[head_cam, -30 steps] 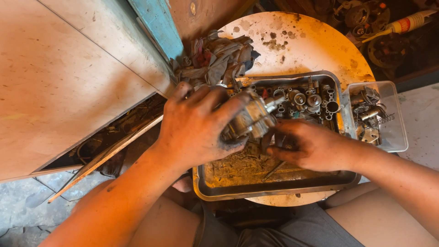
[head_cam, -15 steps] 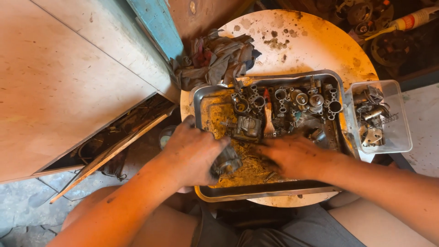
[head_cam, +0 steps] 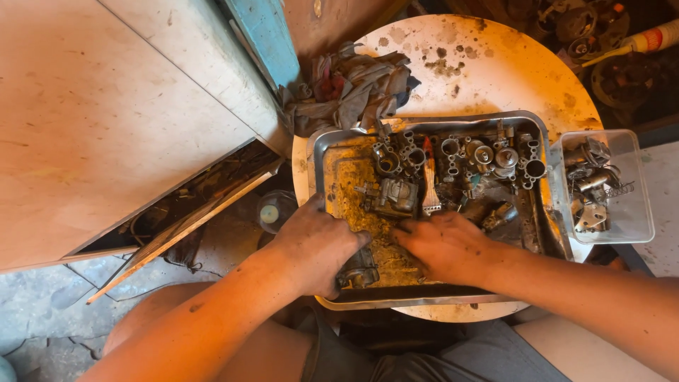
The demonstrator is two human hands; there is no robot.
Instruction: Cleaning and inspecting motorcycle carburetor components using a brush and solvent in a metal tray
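Here the left hand (head_cam: 318,247) grips a metal part (head_cam: 358,271) (greasy); right hand (head_cam: 445,246) rests spread.

Two hands are in the tray: one left hand (head_cam: 316,249) and one right hand (head_cam: 444,245). One metal tray (head_cam: 539,212) sits on one round surface (head_cam: 488,67). Just beyond the fingers (head_cam: 407,233) lie one brush (head_cam: 429,185) and one separate carburetor body (head_cam: 392,197); a further grimy part (head_cam: 358,270) sits under the left fingers. Farther beyond runs one row of joined carburetors (head_cam: 470,159), too crowded to count singly. One clear plastic box (head_cam: 629,212) holds several small parts. One heap of rags (head_cam: 353,88).
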